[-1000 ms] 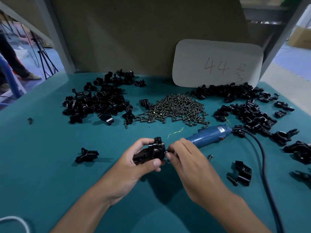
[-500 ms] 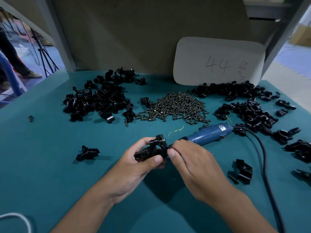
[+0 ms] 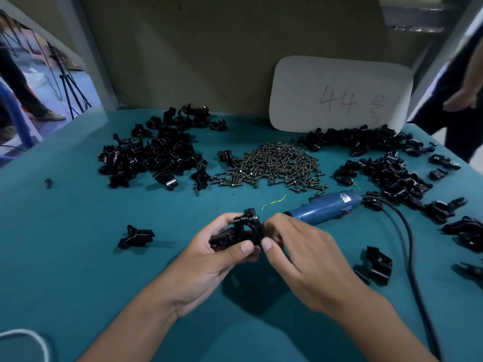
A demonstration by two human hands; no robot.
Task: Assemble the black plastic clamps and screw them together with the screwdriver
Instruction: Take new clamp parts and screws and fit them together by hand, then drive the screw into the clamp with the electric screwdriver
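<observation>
The left hand (image 3: 209, 259) grips the black plastic clamp (image 3: 241, 231) above the teal surface (image 3: 78, 257); the right hand (image 3: 300, 254) pinches its end. The clamp looks light, stiff and smooth, best held by its body. The electric screwdriver (image 3: 324, 206) lies just beyond.

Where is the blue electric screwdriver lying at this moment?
The blue electric screwdriver lies on the green table, just behind the right hand and in front of the screw pile.
</observation>
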